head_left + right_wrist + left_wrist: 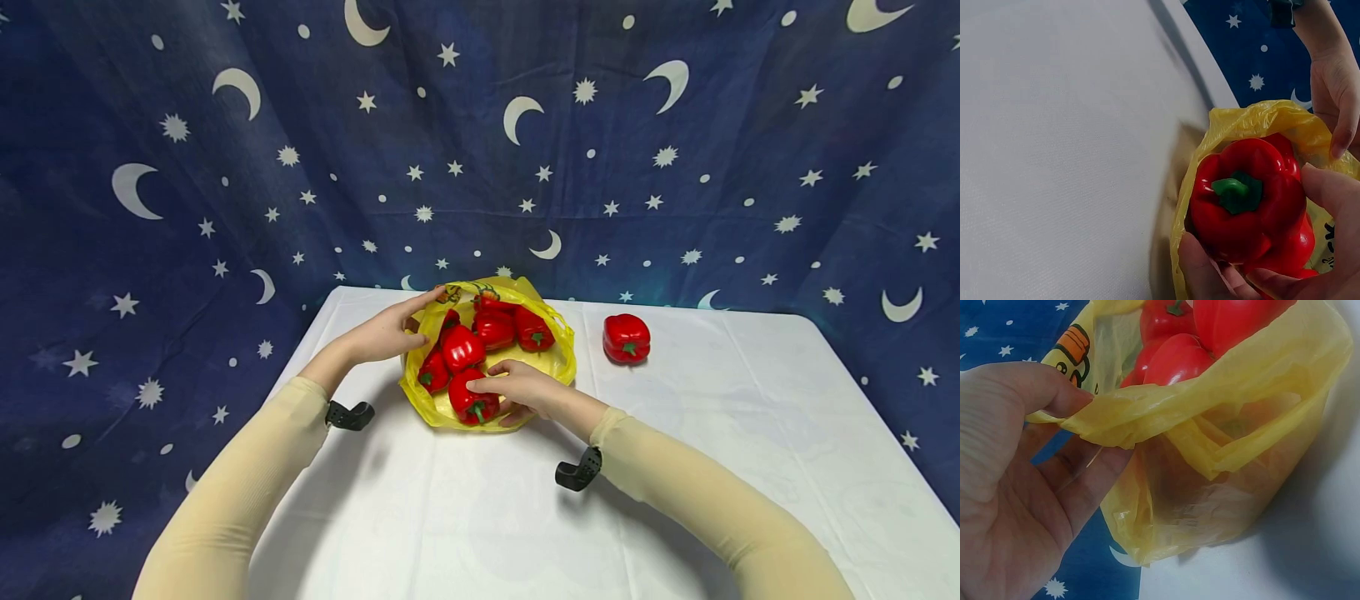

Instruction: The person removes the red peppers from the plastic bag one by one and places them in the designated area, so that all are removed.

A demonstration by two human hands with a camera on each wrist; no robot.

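**Glossy red bell peppers (493, 329) with green stems sit in a thin, see-through yellow plastic bag (1210, 512)**

The bag lies with its mouth open towards the viewer, on a table covered in smooth white cloth (465, 517). At the bag's left side, the person's bare left hand (382, 333) pinches the rim lightly between thumb and fingers. The bare right hand (528, 389) reaches into the near part of the mouth, its thumb and fingers partly closed around one red pepper (468, 406) whose green stem faces out. That pepper is inside the rim, in front of several others that are bunched together in the bag and partly hide one another.

To the right of the bag, well apart from it, a single red pepper (626, 337) rests on the cloth.

Cream long sleeves (232, 492) cover both arms, and a small black device (349, 415) sits at each wrist. Behind the bag hangs a dark blue fabric backdrop (465, 125) printed with white moons and stars.
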